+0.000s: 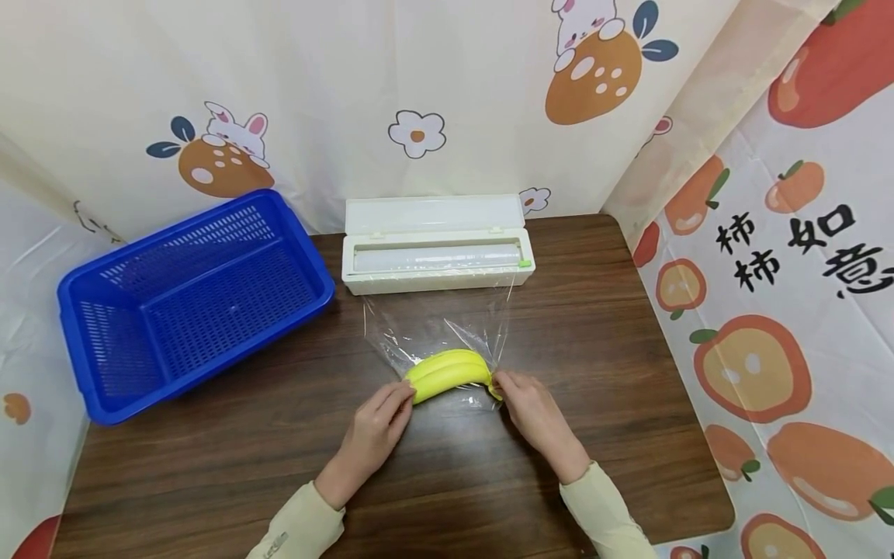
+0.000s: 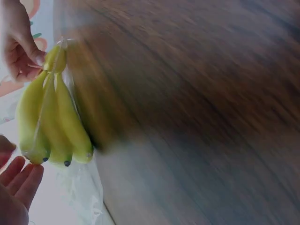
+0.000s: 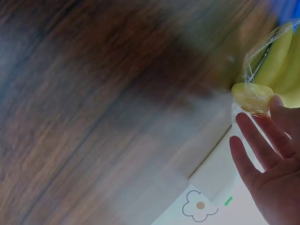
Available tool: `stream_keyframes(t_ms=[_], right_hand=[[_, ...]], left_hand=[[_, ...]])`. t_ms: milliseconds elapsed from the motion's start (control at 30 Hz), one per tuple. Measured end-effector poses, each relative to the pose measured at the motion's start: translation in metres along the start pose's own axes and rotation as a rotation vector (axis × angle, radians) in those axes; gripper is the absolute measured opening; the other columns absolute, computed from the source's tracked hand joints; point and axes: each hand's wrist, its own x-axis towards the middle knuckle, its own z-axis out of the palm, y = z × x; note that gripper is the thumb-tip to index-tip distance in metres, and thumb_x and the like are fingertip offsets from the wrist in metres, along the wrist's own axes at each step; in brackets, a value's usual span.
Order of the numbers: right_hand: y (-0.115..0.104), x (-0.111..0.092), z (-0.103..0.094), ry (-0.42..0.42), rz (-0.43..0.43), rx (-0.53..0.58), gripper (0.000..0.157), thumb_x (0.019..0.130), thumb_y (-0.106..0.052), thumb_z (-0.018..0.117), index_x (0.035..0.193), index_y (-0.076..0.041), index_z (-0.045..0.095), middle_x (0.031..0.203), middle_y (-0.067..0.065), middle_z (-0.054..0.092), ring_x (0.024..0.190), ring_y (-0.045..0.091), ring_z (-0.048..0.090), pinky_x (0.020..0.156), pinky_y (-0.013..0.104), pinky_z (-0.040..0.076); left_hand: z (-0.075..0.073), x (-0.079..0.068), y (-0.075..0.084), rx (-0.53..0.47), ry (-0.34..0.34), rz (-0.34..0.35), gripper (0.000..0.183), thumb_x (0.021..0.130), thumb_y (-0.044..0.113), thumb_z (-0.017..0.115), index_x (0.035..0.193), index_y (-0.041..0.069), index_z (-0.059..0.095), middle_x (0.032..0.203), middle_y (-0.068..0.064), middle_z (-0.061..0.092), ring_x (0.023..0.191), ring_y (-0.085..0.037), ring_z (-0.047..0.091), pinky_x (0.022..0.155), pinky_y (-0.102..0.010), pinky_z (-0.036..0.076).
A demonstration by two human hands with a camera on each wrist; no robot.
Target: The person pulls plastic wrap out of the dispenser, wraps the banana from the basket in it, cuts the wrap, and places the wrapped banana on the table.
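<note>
A yellow bunch of bananas [image 1: 447,371] lies on a sheet of clear cling film [image 1: 436,326], pulled out toward me from a white dispenser box [image 1: 438,281]. Film also passes over part of the bunch. At the tip end, my left hand [image 1: 373,431] holds the bananas between thumb and fingers; its fingers [image 2: 29,183] reach under the tips in the left wrist view. My right hand [image 1: 536,415] pinches the stem end, where film covers the stem [image 3: 253,97]. Whether either hand also grips the film's edge is unclear.
A blue plastic basket [image 1: 233,310] stands on the left of the brown wooden table [image 1: 594,326]. The dispenser's lid [image 1: 433,215] is raised, with the film roll [image 1: 440,258] inside and a green piece [image 1: 524,264] at its right end. Printed curtains hang behind and beside the table.
</note>
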Motion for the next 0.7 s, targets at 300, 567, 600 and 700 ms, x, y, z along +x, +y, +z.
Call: stream_keyframes(t_ms=[300, 567, 600, 700], right_hand=[[-0.003, -0.002, -0.005, -0.124, 0.077, 0.000, 0.067, 0.076, -0.028, 0.094, 0.126, -0.001, 0.060, 0.102, 0.009, 0.072, 0.091, 0.029, 0.071, 0.081, 0.047, 0.060], [-0.004, -0.002, 0.001, -0.104, 0.075, -0.051, 0.072, 0.074, -0.010, 0.097, 0.131, 0.002, 0.055, 0.106, 0.016, 0.073, 0.093, 0.033, 0.072, 0.081, 0.049, 0.061], [-0.004, -0.001, 0.002, -0.091, 0.067, -0.058, 0.070, 0.075, -0.009, 0.096, 0.130, 0.002, 0.055, 0.104, 0.015, 0.072, 0.090, 0.032, 0.072, 0.079, 0.048, 0.061], [-0.005, 0.000, 0.003, -0.083, 0.066, -0.061, 0.068, 0.078, -0.015, 0.096, 0.130, 0.002, 0.055, 0.101, 0.012, 0.071, 0.086, 0.029, 0.071, 0.077, 0.047, 0.060]], left_hand=[[-0.001, -0.003, -0.004, 0.120, -0.166, 0.095, 0.041, 0.093, 0.014, 0.083, 0.124, -0.007, 0.065, 0.122, -0.023, 0.064, 0.110, -0.035, 0.071, 0.088, -0.042, 0.062], [0.006, 0.000, -0.002, 0.215, -0.155, 0.120, 0.037, 0.094, 0.007, 0.079, 0.125, -0.007, 0.065, 0.120, -0.027, 0.065, 0.102, -0.037, 0.074, 0.081, -0.040, 0.064], [0.007, 0.000, -0.002, 0.216, -0.137, 0.124, 0.030, 0.101, 0.010, 0.072, 0.124, -0.007, 0.065, 0.119, -0.027, 0.066, 0.101, -0.037, 0.074, 0.080, -0.041, 0.065], [0.011, 0.001, -0.004, 0.220, -0.085, 0.135, 0.035, 0.114, 0.020, 0.049, 0.121, -0.008, 0.068, 0.115, -0.026, 0.067, 0.097, -0.036, 0.075, 0.077, -0.041, 0.065]])
